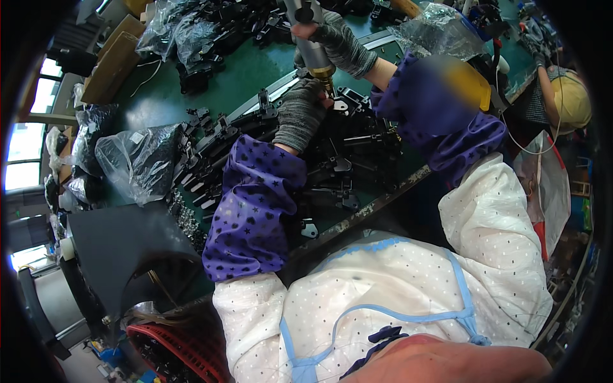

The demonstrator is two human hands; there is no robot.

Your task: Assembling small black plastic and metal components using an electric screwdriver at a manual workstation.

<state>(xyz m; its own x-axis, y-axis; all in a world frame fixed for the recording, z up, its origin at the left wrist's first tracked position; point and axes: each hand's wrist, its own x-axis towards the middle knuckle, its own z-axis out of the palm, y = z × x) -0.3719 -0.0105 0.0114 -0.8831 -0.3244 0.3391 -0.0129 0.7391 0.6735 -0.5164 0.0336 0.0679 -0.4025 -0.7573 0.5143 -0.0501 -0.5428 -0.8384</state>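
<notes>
1. Head view: the right grip (pixel 345 46) is closed round the barrel of a cylindrical metal tool (pixel 316 56), which stands near upright above and just right of the left grip (pixel 300 112).
2. Left grip: the fingers are curled inward beside the tool's brass-coloured nose (pixel 325 75). Whether they pinch a part cannot be told; the nose and the knuckles hide the contact.
3. Parts: dark parts (pixel 211 137) lie heaped on the green desk (pixel 249 67) to the left of the left grip. A pale metal plate (pixel 341 106) lies just right of its fingertips.
4. Caution, fingers: the bare fingertips appear very close to the nose. A slip of the tool could strike or pinch them.
5. Caution, alignment: a tilt of the barrel, or a loose hold from the left grip, could let the tip skid off.
6. Caution, footing: the tangled heap below the left grip may shift under downward force and tip the piece being steadied.
7. Pose: the left forearm, in a purple sleeve (pixel 255 204), reaches forward with the back of the hand facing up. The right forearm enters from the right, above the left grip, its hand set across the barrel.
</notes>
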